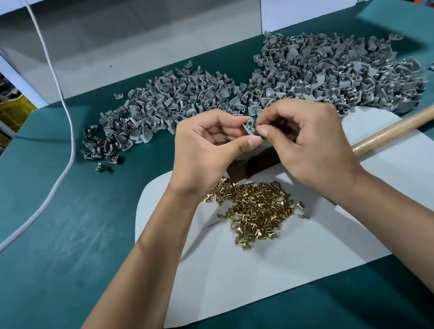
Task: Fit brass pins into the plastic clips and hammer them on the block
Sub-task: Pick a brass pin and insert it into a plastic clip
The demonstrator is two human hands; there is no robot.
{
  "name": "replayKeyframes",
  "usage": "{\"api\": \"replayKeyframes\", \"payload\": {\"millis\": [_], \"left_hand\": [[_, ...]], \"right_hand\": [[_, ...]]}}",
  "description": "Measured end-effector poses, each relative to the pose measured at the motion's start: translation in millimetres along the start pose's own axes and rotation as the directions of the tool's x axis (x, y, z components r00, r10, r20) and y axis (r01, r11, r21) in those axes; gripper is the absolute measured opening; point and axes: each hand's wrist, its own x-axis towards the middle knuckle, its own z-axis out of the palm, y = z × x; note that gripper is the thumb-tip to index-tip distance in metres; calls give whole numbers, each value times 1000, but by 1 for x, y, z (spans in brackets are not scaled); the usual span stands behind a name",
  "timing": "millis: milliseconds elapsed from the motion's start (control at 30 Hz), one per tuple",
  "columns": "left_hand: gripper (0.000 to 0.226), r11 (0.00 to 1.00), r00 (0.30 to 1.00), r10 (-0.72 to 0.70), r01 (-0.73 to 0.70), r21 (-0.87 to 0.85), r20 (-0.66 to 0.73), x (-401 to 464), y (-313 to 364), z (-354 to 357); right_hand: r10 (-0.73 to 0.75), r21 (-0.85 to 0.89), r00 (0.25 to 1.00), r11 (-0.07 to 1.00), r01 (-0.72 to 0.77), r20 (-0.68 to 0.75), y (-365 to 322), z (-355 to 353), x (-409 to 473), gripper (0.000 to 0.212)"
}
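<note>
Two hands busy here, and we'd say we're at the fitting step: our left hand (208, 148) pinches one grey clip (250, 129) between thumb and fingers, raised above the desk (54, 243), and our right hand (304, 138) has its thumb and forefinger closed right against that clip, probably pushing a pin in. Can't actually see the pin though, the fingertips cover it, so we can't tell if it's seated. Next we'd need to get the clip down onto the dark block (252, 163) and grab the hammer (405, 124) lying to the right, only its wooden handle showing. Loose brass pins (258, 208) sit on the white sheet (255, 284) near us, clip heaps (310, 81) far side. The block is mostly hidden under our hands.
</note>
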Motion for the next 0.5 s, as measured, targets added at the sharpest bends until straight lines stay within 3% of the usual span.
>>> {"api": "replayKeyframes", "payload": {"millis": [300, 433, 500], "left_hand": [[30, 986, 996, 46, -33, 163, -77, -3, -2, 8], [22, 935, 989, 76, -28, 353, -125, -6, -10, 16], [15, 864, 986, 127, -55, 501, -111, -6, -11, 16]], "right_hand": [[66, -73, 997, 995, -64, 33, -1, 1, 2, 9], [47, -126, 977, 992, -21, 208, -1, -13, 9, 9], [49, -146, 960, 989, -9, 275, 0, -30, 15, 7]]}}
